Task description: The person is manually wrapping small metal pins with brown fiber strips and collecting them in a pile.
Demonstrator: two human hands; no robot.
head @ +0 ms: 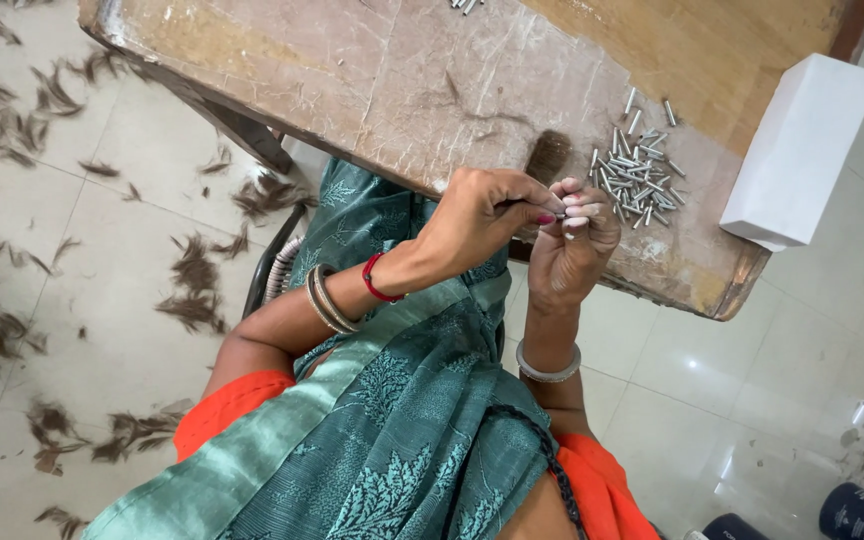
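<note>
Head view catches both hands meeting at the surface point(432, 90) edge: left hand point(480, 215) pinches a thin dark strand, right hand point(572, 240) curls its fingers point(580, 210) shut around the same spot, wrists bent inward for close work. Beyond, small metal tubes point(632, 180) lie heaped within reach, white box point(802, 150) farther off.

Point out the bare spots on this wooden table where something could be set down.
The table is bare across its left and middle, from the left edge to the hair tuft. The far right corner is bare too. It is crowded around the metal pins, the white box and both hands.
</note>
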